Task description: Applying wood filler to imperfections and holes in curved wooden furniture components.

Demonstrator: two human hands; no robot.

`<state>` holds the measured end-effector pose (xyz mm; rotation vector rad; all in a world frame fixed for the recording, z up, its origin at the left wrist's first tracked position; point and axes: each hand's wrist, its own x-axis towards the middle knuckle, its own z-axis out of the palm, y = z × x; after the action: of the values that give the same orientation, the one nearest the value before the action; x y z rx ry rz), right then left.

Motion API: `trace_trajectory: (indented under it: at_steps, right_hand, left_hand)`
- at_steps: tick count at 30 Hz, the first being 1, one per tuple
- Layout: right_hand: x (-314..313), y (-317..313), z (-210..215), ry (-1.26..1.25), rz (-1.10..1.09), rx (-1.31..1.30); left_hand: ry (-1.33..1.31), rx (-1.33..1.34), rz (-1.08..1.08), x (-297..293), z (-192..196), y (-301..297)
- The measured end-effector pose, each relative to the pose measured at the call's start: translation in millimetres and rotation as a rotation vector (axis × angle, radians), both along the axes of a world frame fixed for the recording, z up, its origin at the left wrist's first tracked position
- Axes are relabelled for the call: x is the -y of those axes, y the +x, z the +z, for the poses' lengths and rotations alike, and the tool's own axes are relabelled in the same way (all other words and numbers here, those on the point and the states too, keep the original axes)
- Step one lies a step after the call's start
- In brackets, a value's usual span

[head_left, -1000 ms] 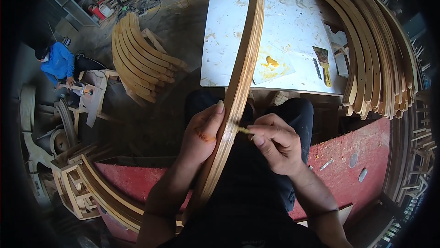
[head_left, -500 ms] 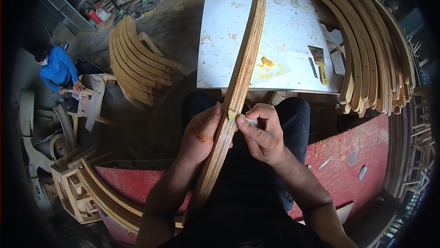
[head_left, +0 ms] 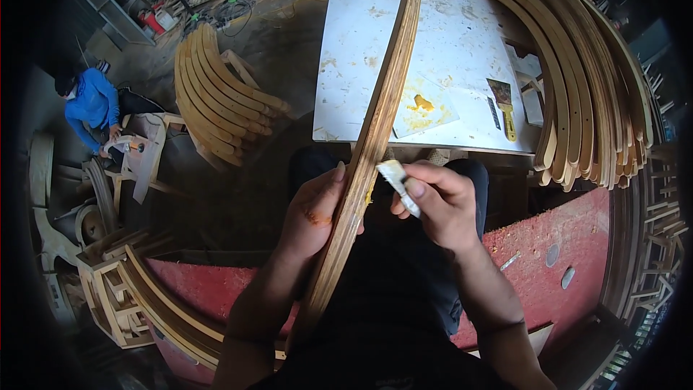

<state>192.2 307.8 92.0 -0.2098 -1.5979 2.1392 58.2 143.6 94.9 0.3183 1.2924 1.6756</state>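
Observation:
A long, slightly curved wooden strip (head_left: 375, 134) with a layered edge runs from my lap up over the white table. My left hand (head_left: 312, 209) is wrapped round its lower part, thumb on the near side, other fingers mostly hidden behind. In my right hand (head_left: 446, 204) a small, flat, whitish scraper blade (head_left: 398, 186) is pinched between thumb and fingers, just right of the strip and apart from it. Yellow filler paste (head_left: 369, 194) clings to the strip's right edge near the blade. More yellow paste (head_left: 422, 103) sits on a thin square plate (head_left: 440, 117) on the table.
The stained white table (head_left: 346, 65) carries a putty knife (head_left: 507, 112) and a narrow dark blade (head_left: 493, 112). Curved wooden pieces (head_left: 570, 80) are stacked at right, others (head_left: 216, 101) at left. A co-worker in blue (head_left: 94, 108) sits far left. Red boards (head_left: 548, 246) flank me.
My right hand has drawn the blade off the strip's edge, to the right, and turned it so its face shows. Yellow paste now shows on the edge. My left hand keeps its hold.

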Motion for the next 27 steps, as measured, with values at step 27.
trace_trajectory:
  at_steps: [27]
  right_hand:
    - [-4,1,7,1.146,-0.218,-0.139]
  left_hand:
    - [-0.022,-0.086,-0.009,-7,-2,2]
